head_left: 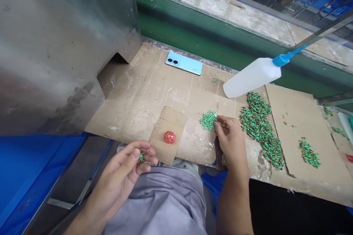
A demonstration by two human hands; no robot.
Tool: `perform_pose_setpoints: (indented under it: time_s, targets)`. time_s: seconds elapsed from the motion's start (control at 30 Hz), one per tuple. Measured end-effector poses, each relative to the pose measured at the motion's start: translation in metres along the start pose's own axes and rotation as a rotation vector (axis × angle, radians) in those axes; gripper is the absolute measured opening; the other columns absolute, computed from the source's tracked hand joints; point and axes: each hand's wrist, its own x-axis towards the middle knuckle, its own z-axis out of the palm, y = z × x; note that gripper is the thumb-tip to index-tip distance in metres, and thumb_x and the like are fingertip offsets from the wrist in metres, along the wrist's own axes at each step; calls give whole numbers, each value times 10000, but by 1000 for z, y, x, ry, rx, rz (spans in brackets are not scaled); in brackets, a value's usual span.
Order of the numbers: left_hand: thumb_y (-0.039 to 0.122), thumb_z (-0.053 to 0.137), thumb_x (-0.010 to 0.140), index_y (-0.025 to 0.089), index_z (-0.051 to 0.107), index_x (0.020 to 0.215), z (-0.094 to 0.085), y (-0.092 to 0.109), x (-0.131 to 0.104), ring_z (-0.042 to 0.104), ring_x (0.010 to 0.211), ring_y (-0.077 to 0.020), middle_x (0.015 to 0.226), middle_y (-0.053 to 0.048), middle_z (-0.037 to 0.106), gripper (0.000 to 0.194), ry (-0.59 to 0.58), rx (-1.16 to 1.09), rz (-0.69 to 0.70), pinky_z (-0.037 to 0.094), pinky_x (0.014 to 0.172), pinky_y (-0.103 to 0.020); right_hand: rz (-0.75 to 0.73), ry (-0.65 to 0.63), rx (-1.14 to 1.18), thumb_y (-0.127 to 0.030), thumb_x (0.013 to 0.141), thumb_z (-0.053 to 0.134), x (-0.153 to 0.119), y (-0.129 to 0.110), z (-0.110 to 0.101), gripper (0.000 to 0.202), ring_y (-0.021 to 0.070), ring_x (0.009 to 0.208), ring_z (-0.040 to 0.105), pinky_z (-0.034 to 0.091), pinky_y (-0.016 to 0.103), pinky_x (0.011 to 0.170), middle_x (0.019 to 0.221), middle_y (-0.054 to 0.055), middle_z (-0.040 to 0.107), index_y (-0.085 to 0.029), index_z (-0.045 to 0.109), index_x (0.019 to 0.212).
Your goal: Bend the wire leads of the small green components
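By the right hand point(231, 137), the thumb and forefinger are held close together at the edge of a small loose heap of tiny bright-green pieces point(207, 120); whether a piece is pinched between them cannot be told. By the left hand point(127, 169), turned palm up with fingers loosely curled, a tiny bright-green piece or cluster point(141, 157) is held between thumb and fingers.

The work is judged to be part-way through. A large dense pile of green pieces with dark and orange specks point(259, 126) is laid just to the right of the right hand, and a smaller oblong green pile point(309, 153) is set farther right, on a flat sheet of brown cardboard point(292, 117). Much material is therefore judged to be in process, but which pile is finished and which is left could not be established.

The small heap is located immediately left of the right fingertips. A small round container with glossy red contents point(170, 137) is placed between the two hands, on a brown corrugated cardboard piece point(165, 156) near the left fingertips. Beyond the right hand, a translucent white plastic bottle with a blue nozzle point(252, 77) is noted
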Motion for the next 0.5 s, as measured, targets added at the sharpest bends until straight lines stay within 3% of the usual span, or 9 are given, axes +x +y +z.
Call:
perform_pose_setpoints:
  time_s: [0.07,0.17,0.4,0.5]
  targets:
    - [263,878,922,172,861,1125,-2,1,-2,831,1011,-241,1073,-122,827,223,-13,-19,-21,692,829,-208,2,-20,-16,-398,958,634,5,1,5,250,301,964,666,530,494,932,1052,138,747,-204,769,1038]
    - [217,893,900,176,862,1097,-3,3,-4,831,1083,-251,1086,-118,842,204,-25,-33,-32,681,887,-197,13,-14,-22,-399,953,618,8,2,7,250,297,904,658,524,486,895,997,141,746,-197,765,972]
    - [243,982,805,199,826,986,-2,3,-1,847,833,-203,916,-64,856,243,9,24,-36,639,606,-136,67,61,47,-425,961,627,2,0,4,277,256,849,692,546,404,791,971,116,784,-197,784,979]
    - [293,980,813,179,836,955,0,2,-1,847,817,-197,926,-75,860,232,19,44,-40,642,622,-133,109,93,88,-433,964,647,-1,-2,3,281,240,805,705,551,383,752,946,103,800,-193,788,1005]
